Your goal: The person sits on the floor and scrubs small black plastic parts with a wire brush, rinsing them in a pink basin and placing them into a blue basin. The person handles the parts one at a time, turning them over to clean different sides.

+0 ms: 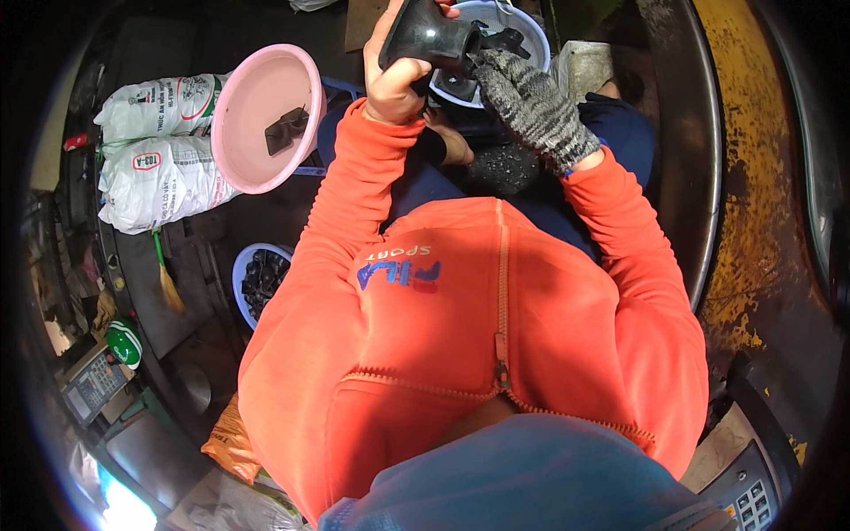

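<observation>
My bare left hand (396,87) is closed around a glossy black plastic part (428,40), a hollow-looking piece with a wide body and a narrower end, held up near the top edge. My right hand (536,106) wears a grey knitted glove. Its fingers are bent together and meet the narrow end of the part; whatever they grip there is hidden. Behind and below both hands is a pale blue basin (537,64) with more black plastic pieces (506,42) in it.
On the left, a pink basin (232,115) holds a dark piece (286,132), beside white printed sacks (164,181). Lower down sits a blue tub of black scraps (264,276). A small broom (168,285) hangs by the sacks. A worn yellow machine panel (748,221) rises on my right.
</observation>
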Available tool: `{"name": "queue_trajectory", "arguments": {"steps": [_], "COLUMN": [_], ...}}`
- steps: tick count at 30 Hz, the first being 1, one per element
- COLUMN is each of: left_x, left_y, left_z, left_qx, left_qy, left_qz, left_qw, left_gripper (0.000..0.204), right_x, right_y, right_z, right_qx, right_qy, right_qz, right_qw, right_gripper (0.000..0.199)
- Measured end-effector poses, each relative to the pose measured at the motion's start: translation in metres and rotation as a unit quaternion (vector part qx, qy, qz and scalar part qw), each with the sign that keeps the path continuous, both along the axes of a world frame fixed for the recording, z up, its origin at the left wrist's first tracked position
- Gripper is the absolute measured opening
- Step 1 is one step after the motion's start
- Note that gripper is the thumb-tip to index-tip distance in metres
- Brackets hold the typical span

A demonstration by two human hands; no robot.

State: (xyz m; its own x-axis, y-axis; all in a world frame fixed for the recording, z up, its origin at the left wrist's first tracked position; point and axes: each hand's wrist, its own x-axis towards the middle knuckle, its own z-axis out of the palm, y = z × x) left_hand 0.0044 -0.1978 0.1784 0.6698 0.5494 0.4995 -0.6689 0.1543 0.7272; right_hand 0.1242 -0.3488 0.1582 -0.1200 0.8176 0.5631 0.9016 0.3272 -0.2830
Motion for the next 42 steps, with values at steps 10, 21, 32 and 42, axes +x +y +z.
{"name": "queue_trajectory", "arguments": {"steps": [10, 21, 32, 42], "left_x": [0.008, 0.003, -0.115, -0.355], "left_y": [0.011, 0.021, 0.078, 0.006], "left_z": [-0.009, -0.015, -0.019, -0.239], "left_qx": [0.267, 0.115, -0.243, -0.489], "left_qy": [-0.036, 0.047, -0.01, 0.389], "left_qz": [0.132, 0.124, 0.12, 0.496], "left_qw": [0.954, 0.984, 0.963, 0.603], "left_gripper": [0.091, 0.089, 0.045, 0.03], "right_x": [-0.009, 0.006, 0.03, 0.017], "right_y": [-0.001, 0.008, 0.058, 0.061], "right_z": [0.002, 0.025, -0.048, -0.039], "right_qx": [0.02, -0.22, -0.356, -0.434], "right_qy": [0.044, 0.888, 0.127, 0.109], "right_qz": [-0.016, 0.06, -0.165, -0.166], "right_qw": [0.999, 0.399, 0.911, 0.879], "right_gripper": [0.046, 0.03, 0.054, 0.048]}}
